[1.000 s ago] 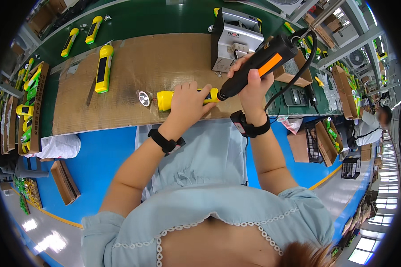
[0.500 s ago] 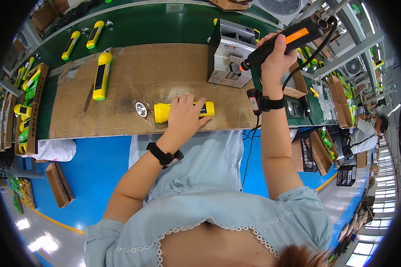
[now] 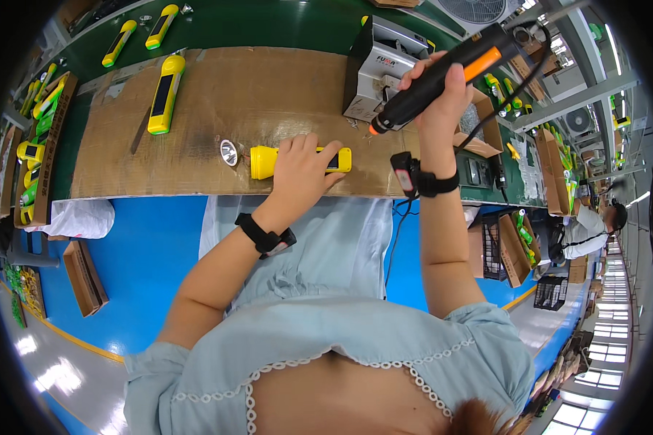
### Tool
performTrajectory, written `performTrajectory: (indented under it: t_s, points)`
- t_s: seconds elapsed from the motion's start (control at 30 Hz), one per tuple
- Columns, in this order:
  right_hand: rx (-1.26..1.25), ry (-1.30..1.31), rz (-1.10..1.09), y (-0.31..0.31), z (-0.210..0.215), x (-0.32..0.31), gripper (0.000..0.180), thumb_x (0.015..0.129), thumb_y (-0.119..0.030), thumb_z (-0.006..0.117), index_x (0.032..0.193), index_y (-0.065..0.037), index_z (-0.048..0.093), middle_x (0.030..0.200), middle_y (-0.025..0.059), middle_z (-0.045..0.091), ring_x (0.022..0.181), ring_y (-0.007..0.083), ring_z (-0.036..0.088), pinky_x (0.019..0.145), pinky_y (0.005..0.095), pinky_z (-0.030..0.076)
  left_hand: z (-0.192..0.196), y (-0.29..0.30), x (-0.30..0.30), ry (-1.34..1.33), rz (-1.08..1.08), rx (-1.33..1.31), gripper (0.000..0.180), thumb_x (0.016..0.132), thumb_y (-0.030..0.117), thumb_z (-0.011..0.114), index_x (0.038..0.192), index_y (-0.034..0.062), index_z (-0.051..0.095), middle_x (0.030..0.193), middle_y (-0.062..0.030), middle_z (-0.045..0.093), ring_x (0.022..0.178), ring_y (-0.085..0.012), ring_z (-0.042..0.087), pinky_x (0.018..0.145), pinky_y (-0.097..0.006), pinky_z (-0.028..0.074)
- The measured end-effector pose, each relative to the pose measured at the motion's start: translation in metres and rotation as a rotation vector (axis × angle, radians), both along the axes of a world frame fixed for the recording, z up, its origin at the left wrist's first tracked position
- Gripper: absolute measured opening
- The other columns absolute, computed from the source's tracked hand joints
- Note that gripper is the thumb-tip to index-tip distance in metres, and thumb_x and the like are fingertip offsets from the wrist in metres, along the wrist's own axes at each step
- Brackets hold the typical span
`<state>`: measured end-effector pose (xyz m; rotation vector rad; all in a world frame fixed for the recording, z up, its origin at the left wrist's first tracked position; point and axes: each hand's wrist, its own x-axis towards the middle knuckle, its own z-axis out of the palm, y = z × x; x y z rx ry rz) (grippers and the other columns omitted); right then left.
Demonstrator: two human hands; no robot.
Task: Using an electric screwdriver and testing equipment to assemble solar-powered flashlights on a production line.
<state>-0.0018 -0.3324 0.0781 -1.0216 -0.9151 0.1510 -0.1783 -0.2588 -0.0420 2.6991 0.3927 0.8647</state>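
- Yellow plastic torch body (image 3: 265, 161) lies on its side on the brown cardboard-covered bench (image 3: 268, 94), at the near edge; wide end points left.
- Left hand (image 3: 301, 172) presses down on it, fingers (image 3: 325, 156) spread flat over the barrel, not curled under.
- Small silver reflector cup (image 3: 228, 152) sits just beside torch's wide end, apart from it.
- Right hand (image 3: 439, 90) wrapped tight round black-and-orange electric screwdriver (image 3: 442, 76), fingers closed on grip, tip aimed down-left.
- Changed: a second ago the driver tip was down at the torch; now it is lifted up and clear, near the grey box-shaped unit (image 3: 374, 65). Left hand has stayed on torch. Judged: driving pass looks over, torch pinned.
- Farther: second yellow torch (image 3: 165, 94) on the bench, more on green belt (image 3: 268, 22).
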Motion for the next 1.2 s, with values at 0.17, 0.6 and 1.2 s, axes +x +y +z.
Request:
performTrajectory:
  t_s: [0.17, 0.6, 1.2]
  points:
    - [0.068, -0.032, 0.047, -0.008, -0.015, -0.034, 0.045, 0.084, -0.04, 0.059, 0.1, 0.001, 0.048, 0.071, 0.0131, 0.056, 0.059, 0.0219, 0.057, 0.054, 0.0324, 0.05, -0.001, -0.001, 0.001, 0.012, -0.01, 0.006, 0.048, 0.065, 0.036, 0.075, 0.106, 0.018, 0.058, 0.087, -0.0062, 0.05, 0.09, -0.023, 0.05, 0.081, -0.036, 0.035]
    - [0.068, -0.036, -0.011, -0.001, -0.026, -0.032, 0.037, 0.086, -0.033, 0.057, 0.098, 0.001, 0.048, 0.071, 0.0125, 0.056, 0.06, 0.0204, 0.057, 0.055, 0.0309, 0.049, -0.004, 0.001, 0.0, -0.014, 0.002, 0.046, 0.045, 0.067, 0.038, 0.073, 0.106, 0.0194, 0.059, 0.085, -0.005, 0.051, 0.086, -0.0218, 0.051, 0.076, -0.036, 0.036]
    - [0.002, 0.019, 0.159, 0.013, -0.047, -0.029, 0.024, 0.087, -0.021, 0.059, 0.093, 0.0, 0.048, 0.073, 0.0102, 0.057, 0.06, 0.0173, 0.057, 0.054, 0.0279, 0.049, 0.003, 0.013, 0.011, 0.085, -0.016, -0.054, 0.044, 0.062, 0.038, 0.077, 0.1, 0.0212, 0.065, 0.087, -0.0042, 0.054, 0.086, -0.0222, 0.053, 0.076, -0.037, 0.037]
